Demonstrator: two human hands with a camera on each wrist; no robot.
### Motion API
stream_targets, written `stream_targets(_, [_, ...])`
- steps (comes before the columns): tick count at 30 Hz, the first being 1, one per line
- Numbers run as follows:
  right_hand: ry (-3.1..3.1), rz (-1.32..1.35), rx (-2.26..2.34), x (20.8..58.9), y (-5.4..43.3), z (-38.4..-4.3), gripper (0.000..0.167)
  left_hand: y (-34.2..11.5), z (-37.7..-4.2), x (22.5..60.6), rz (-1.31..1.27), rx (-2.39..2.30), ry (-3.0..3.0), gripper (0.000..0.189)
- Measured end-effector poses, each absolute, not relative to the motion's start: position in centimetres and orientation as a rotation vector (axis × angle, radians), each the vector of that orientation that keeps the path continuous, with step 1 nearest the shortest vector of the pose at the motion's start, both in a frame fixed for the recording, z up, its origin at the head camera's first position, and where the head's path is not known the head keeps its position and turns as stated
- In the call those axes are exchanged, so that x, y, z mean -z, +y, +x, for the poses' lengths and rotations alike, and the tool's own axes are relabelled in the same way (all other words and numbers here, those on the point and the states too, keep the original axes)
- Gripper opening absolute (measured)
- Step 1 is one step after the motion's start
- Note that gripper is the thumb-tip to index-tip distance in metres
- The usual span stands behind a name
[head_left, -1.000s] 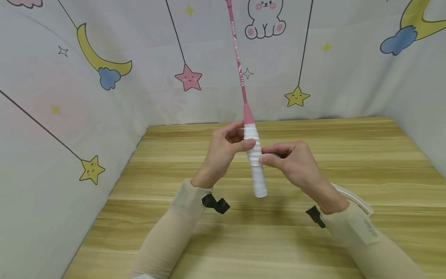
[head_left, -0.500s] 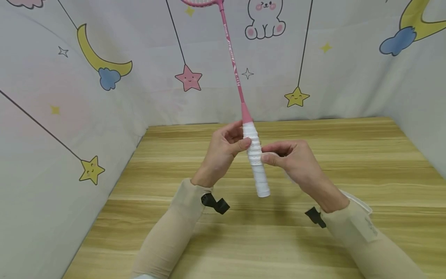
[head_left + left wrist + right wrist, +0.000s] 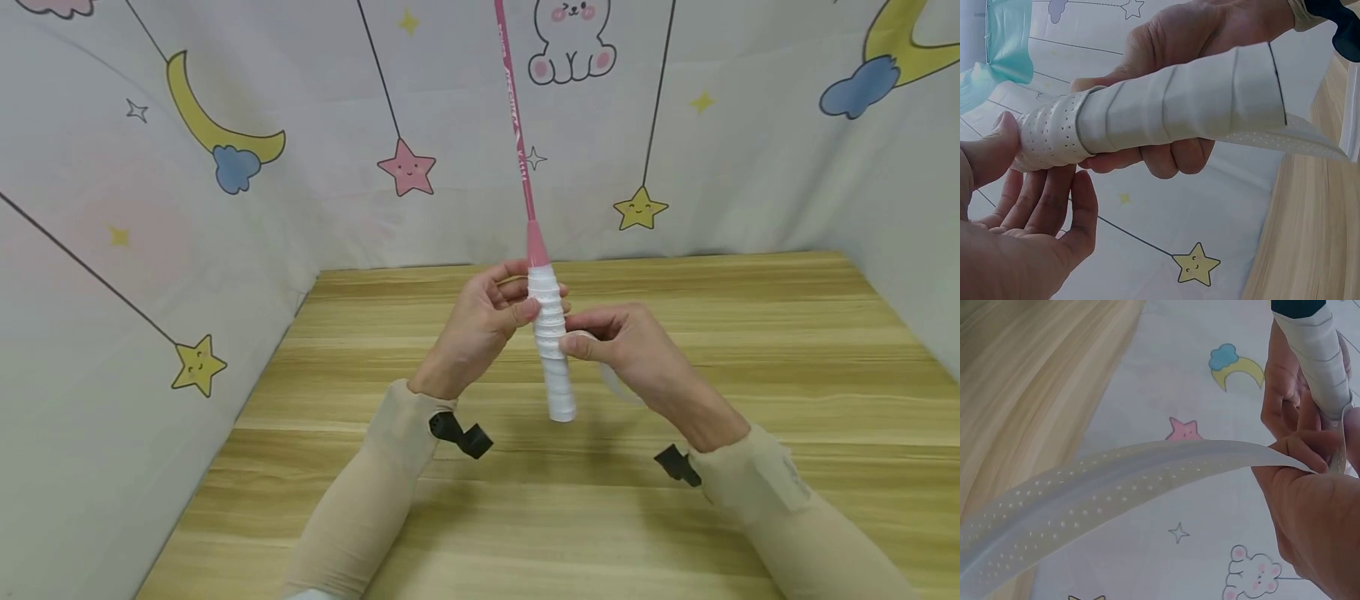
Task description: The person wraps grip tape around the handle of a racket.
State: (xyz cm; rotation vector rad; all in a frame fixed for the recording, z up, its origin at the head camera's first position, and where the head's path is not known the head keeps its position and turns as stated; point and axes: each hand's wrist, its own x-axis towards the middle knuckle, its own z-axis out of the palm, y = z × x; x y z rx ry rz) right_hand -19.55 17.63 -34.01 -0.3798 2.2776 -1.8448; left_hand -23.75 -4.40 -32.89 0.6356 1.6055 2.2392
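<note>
A pink badminton racket [image 3: 517, 133] stands nearly upright over the table, head out of view. My left hand [image 3: 480, 321] holds the upper part of its white handle [image 3: 558, 392], thumb in front and fingers behind. White perforated grip tape [image 3: 1054, 134] is wound in overlapping turns around the upper handle; the lower handle shows a smooth white wrap. My right hand [image 3: 637, 350] pinches the tape between thumb and forefinger at the handle's right side. From that pinch a long loose strip of the tape [image 3: 1122, 481] trails away in the right wrist view.
The wooden table [image 3: 600, 517] lies beneath both hands. A white cloth [image 3: 450, 225] printed with stars, moons and a bear hangs behind it and at the sides. A teal thing [image 3: 1010, 44] shows at the left wrist view's corner. Black camera mounts [image 3: 472, 437] sit at both wrists.
The racket leaned left, bringing its head's edge into view, then swung back more upright. The loose tape now loops below my right hand. Both hands keep nearly the same places.
</note>
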Motion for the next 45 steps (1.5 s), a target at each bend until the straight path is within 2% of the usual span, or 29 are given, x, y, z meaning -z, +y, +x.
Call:
stream_targets(4, [2.295,-0.382,1.899,34.0,17.4,-19.3,0.034,-4.3,-23.7,32.8,0.636,-2.233,1.635,0.038])
stream_targets(12, [2.365,-0.332,1.941,34.3,17.2,-19.2,0.029,-3.7,-23.1,33.1,0.603,-2.132,2.03,0.061])
stream_targets(17, [2.426,-0.287,1.913,34.4,16.9,-18.9,0.027,-2.8,-22.4,33.1,0.599,-2.051,2.319,0.067])
stream_targets(28, [2.517,-0.296,1.851,34.0,16.4,-18.4,0.028,-2.8,-22.1,32.5,0.535,-2.042,2.467,0.055])
stream_targets(45, [2.49,-0.344,1.876,33.5,16.8,-18.2,0.026,-3.9,-23.0,32.3,0.568,-2.182,2.096,0.047])
